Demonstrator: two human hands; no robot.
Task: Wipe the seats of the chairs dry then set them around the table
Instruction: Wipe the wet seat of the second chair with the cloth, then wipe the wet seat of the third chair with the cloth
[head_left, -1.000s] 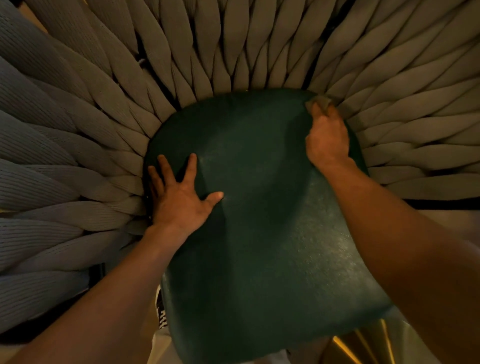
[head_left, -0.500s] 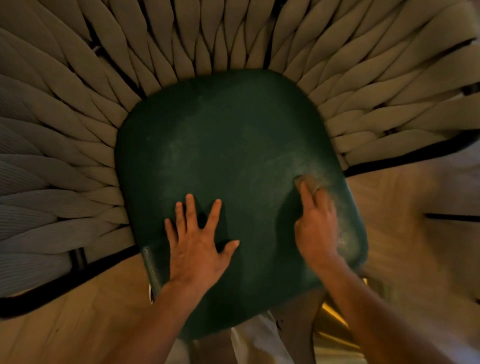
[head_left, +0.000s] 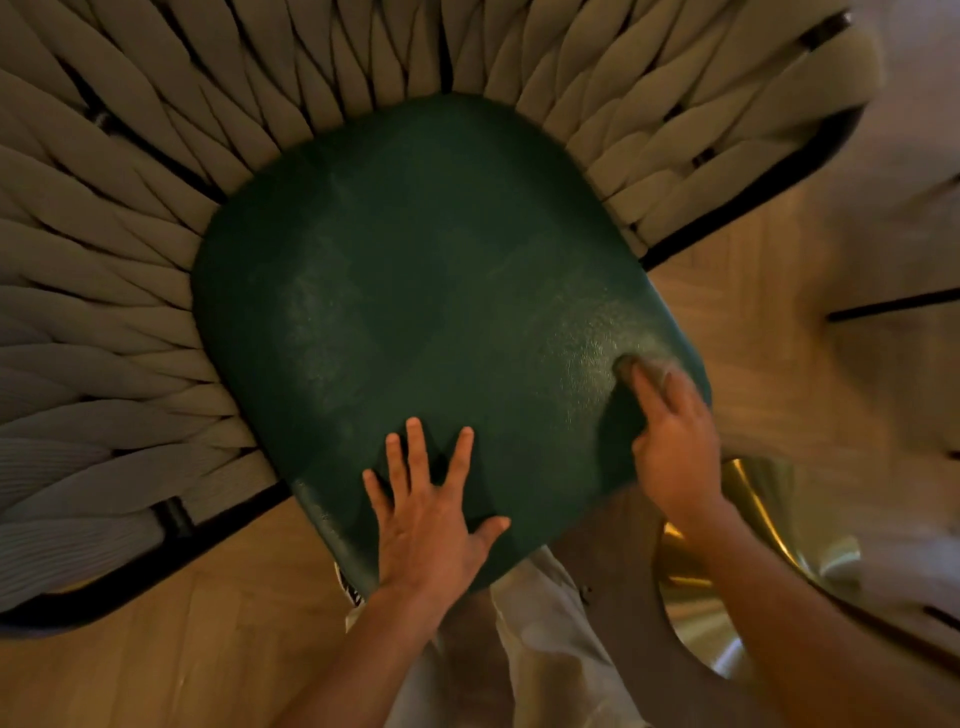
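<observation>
Seen from above: woven grey straps of the chair back (head_left: 130, 270) fan around a dark green seat (head_left: 415, 291), which fills the middle, its long axis running from the back toward the viewer. The left hand (head_left: 426, 519) lies flat, fingers spread, on the front edge. The right hand (head_left: 675, 447) presses a small cloth (head_left: 641, 366) at the front right corner, blurred. Wiping appears underway; next likely the unwiped middle.

Pale wood-plank floor (head_left: 171, 670) lying beneath everything, chair (head_left: 130, 332) with dark green seat and woven grey straps standing on it, shiny brass-coloured base (head_left: 696, 603) sitting on the floor just right of the chair's near edge, black frame rail running along the chair's left side.
</observation>
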